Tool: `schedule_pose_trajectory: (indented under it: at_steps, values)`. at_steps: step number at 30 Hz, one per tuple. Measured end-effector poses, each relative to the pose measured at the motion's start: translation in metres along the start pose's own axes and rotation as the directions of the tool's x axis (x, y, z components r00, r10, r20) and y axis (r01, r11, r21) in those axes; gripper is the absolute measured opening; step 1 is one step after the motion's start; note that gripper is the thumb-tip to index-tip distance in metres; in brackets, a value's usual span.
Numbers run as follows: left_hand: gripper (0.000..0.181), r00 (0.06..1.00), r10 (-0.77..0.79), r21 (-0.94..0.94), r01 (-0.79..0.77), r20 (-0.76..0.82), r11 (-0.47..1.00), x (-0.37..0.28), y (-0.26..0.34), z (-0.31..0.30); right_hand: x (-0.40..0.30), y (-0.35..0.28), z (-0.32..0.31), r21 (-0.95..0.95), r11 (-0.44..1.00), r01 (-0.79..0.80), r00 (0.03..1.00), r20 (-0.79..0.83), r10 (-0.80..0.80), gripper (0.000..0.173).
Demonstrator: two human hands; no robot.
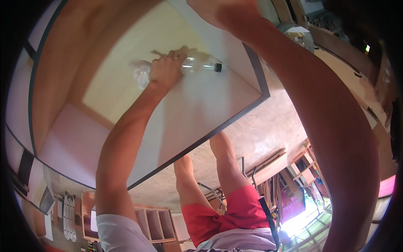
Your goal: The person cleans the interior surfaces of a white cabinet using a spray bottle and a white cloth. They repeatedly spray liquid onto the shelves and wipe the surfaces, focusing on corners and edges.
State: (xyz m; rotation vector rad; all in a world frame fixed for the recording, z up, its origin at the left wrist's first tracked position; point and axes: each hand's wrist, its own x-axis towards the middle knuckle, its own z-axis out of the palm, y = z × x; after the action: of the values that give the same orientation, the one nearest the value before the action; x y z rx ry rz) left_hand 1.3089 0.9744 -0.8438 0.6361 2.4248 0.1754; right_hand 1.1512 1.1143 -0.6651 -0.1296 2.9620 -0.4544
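Note:
Inside a pale cabinet carcass (201,104) with dark edge banding, my left hand (167,71) is closed around a clear plastic bottle (204,66). The bottle lies sideways, its black cap pointing right. Beyond the other side of that hand shows a crumpled whitish, see-through piece (141,75); whether it is a rag or plastic is unclear. My right hand (226,11) reaches to the top edge of the view, over the cabinet's upper panel. Its fingers are cut off by the frame, so what it touches is hidden.
My legs stand on a concrete floor (267,116) beside the cabinet's dark front edge (201,141). Below are a wooden shelf unit (156,223) and a folded metal ladder (69,217). Stacked wood strips (270,192) lean at the lower right. A round container (297,36) stands at the upper right.

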Motion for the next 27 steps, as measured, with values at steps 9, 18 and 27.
schedule_pose_trajectory:
  at_steps: [9, 18, 27]
  values:
    - [0.032, 0.998, 0.043, 0.113, -0.039, -0.038, 0.993, -0.007, 0.019, -0.051, -0.009, 0.003, -0.018, 0.191, 0.982, -0.002, 0.997, 0.071, -0.011, 0.037]
    - [0.043, 1.000, 0.012, 0.107, -0.014, 0.019, 0.994, -0.008, 0.012, -0.039, -0.012, -0.003, -0.019, 0.240, 0.965, -0.104, 0.993, 0.083, 0.087, 0.037]
    - [0.032, 1.000, 0.028, 0.173, -0.027, -0.007, 0.985, -0.014, 0.023, -0.058, -0.021, -0.013, -0.030, 0.272, 0.957, -0.105, 0.993, 0.081, 0.086, 0.038]
